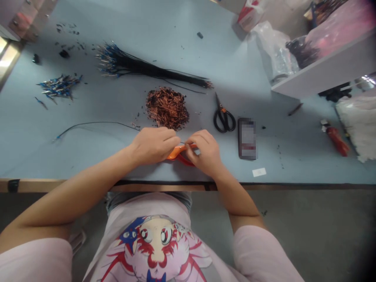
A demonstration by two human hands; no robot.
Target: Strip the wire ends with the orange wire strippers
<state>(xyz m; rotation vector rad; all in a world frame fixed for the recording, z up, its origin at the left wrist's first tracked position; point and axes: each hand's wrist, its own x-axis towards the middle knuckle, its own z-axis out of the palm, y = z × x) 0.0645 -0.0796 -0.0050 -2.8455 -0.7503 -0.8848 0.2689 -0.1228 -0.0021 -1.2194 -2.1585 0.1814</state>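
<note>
Nearest to us, at the bottom of the view, is a pale pink T-shirt [147, 250] with a printed cartoon on its front, worn by the person whose forearms reach forward over a table's wooden edge [88, 185].

Just beyond that edge, the left hand [152, 145] and right hand [204, 152] meet, both curled closed around an orange-handled tool [178, 152]. The fingers hide most of it, so we cannot tell its exact kind. A thin wire [182, 142] pokes out between the hands, though we cannot tell which one has hold of it.

On the pale blue tabletop [88, 164], a loose black wire [94, 124] with a blue end lies left of the hands. Ahead of them sits a heap of copper wire clippings [167, 109]. To the right are black-handled scissors [223, 117], a blurred phone [246, 139], and a small white label [259, 172].

Farther off lie a long bundle of black wires [147, 66] with blue ends and a small pile of blue terminals [60, 86]. At the far right are a red bottle [337, 141], a white fluffy mass [357, 127], a plastic bag [274, 51], and a white shelf [323, 66].
</note>
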